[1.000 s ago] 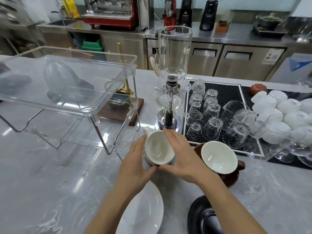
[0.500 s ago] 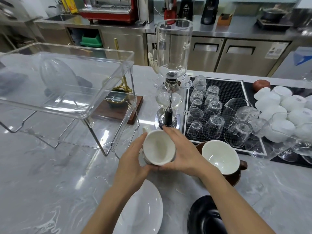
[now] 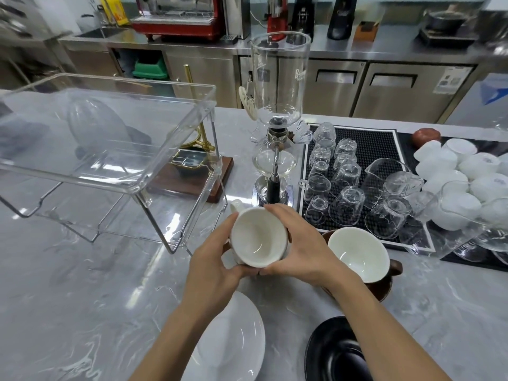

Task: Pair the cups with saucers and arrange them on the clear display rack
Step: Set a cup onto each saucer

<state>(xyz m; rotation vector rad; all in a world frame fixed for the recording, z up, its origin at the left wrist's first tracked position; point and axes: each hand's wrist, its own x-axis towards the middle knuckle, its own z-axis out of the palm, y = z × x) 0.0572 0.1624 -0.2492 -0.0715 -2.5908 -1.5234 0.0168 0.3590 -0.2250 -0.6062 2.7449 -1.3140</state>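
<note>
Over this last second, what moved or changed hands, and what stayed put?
Both hands, left hand and right hand, kept their grip on the white cup and raised and tipped it, so its opening faces the camera more. Nothing was let go. The brown cup, white saucer, black saucer and clear rack stayed put.

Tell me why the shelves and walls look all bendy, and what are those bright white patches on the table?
In the head view, the wide-angle lens bends straight lines near the edges, so the steel counter curves. The white patches are glare from overhead lights on the shiny marble table and the clear display rack. The white cup looks sharp; far corners blur slightly.
</note>
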